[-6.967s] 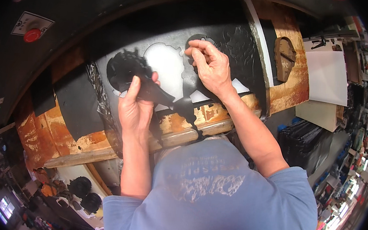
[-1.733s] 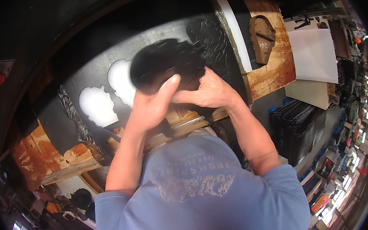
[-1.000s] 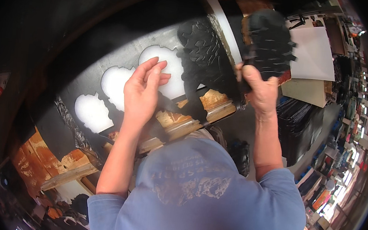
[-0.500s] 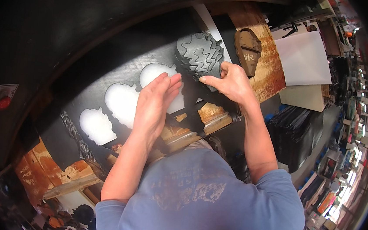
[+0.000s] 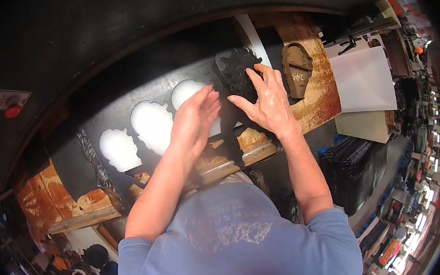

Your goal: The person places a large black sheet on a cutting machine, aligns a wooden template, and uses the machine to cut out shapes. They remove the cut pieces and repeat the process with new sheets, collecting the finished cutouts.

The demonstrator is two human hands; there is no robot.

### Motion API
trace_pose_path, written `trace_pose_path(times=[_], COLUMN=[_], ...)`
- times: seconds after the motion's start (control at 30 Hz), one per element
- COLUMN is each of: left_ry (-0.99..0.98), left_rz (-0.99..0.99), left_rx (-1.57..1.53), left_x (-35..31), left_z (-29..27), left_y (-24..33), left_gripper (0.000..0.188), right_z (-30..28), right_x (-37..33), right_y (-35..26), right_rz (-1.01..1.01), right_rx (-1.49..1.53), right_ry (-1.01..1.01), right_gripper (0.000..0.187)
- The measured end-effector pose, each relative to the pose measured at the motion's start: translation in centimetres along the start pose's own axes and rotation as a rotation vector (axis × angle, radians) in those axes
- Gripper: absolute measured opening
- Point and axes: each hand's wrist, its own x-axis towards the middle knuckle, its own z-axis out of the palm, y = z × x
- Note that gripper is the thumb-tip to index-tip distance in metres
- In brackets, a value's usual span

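Observation:
A dark, jagged-edged sole-shaped piece [image 5: 234,68] lies in shadow on the black sheet [image 5: 105,98]. Just on its near right side is my right hand [image 5: 270,100], open, thumb and fingers spread; no object shows in its grasp. My left hand [image 5: 193,117] is held out open, fingers straight and side by side, over the rightmost of several bright white sole-shaped areas. Left of that hand are another white sole-shaped area [image 5: 150,123] and a smaller one [image 5: 118,148]. My left hand partly hides the rightmost white area [image 5: 186,90].
A brown sole-shaped tool [image 5: 295,73] with chalk marks sits on a worn wooden board [image 5: 320,96] at right. Beyond it lies a white sheet [image 5: 363,79]. A dark machine body [image 5: 152,13] with a red button [image 5: 13,111] arches over the work surface. Dark sheets [image 5: 350,170] are stacked at right.
My right hand has let go of the grey, zigzag-patterned sole piece and spread its fingers. That piece was brightly lit; its place now looks dark. My left hand has barely moved.

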Motion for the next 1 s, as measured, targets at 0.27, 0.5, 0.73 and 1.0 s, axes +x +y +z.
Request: trace_pose_path(times=[0.27, 0.5, 0.73, 1.0], left_ry=[-0.321, -0.22, -0.053, -0.164], left_rz=[-0.022, 0.019, 0.833, 0.483], left_rx=[-0.21, -0.009, 0.929, 0.587], left_x=[2.3, 0.5, -3.1, -0.2], left_z=[0.3, 0.5, -0.4, -1.2], left_y=[-1.1, -0.8, -2.8, -3.6], left_gripper=[0.035, 0.05, 0.044, 0.042], right_z=[-0.9, -0.8, -1.7, -5.5], right_x=[0.0, 0.0, -0.5, -0.2], right_y=[0.3, 0.4, 2.3, 5.0], right_rz=[0.009, -0.027, 0.434, 0.477], right_rx=[0.044, 0.048, 0.459, 1.142], right_ry=[0.001, 0.127, 0.125, 0.38], right_gripper=[0.071, 0.045, 0.029, 0.02])
